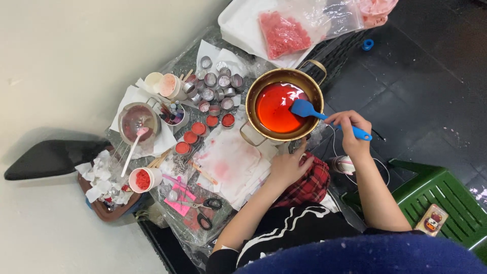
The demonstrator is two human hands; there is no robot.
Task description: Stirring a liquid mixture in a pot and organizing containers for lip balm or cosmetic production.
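A blue spatula (324,116) dips its blade into red liquid in a brass pot (264,83); its handle runs right and down, out over the pot's rim. The right hand (350,131) is closed round that handle, fingers wrapped on it, the blue end sticking out past the fist. The left hand (288,165) lies flat with fingers loosely spread, just below the pot, its fingertips near the rim on a stained white cloth (231,162); whether it touches the pot I cannot tell. It holds nothing.

The pot has two loop handles, one at upper right, one at lower left. Left of it stands a cluster of small round tins (218,86), some empty and silvery, and a row of them filled with red (199,128) curving down toward the cloth. Farther left is a smaller metal pot (138,122) with a pink-tipped spoon (133,149) leaning in it, and two pale cups (161,83) above it. Below sits a cup of red granules (144,179), beside crumpled white tissues (99,175). Scissors (205,210) with black handles lie on a pink sheet near the front edge. Wooden sticks (203,172) lie by the cloth.

Above the pot is a clear bag of pink-red flakes (284,33) on white paper. At lower right stands a green plastic stool (446,198).
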